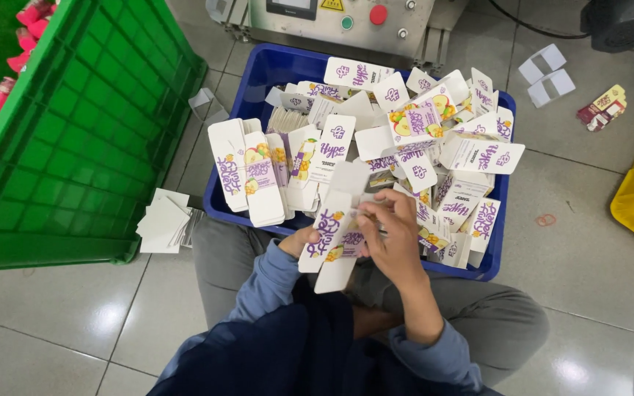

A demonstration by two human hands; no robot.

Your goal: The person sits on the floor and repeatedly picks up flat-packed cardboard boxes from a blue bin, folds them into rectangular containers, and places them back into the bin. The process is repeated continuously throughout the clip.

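Folding a small carton over the blue bin

We grip a white-and-purple carton (329, 238) in our left hand (296, 240); our right hand (394, 238) pinches, it seems, its flap, blue bin (258, 81) just beyond.

Cartons (405, 139) fill the bin (273, 70); a crate (75, 132) stands left.

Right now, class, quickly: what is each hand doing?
Left hand: shut on the flat white carton, gripping its left edge.
Right hand: fingers curled on the same carton's upper right edge.
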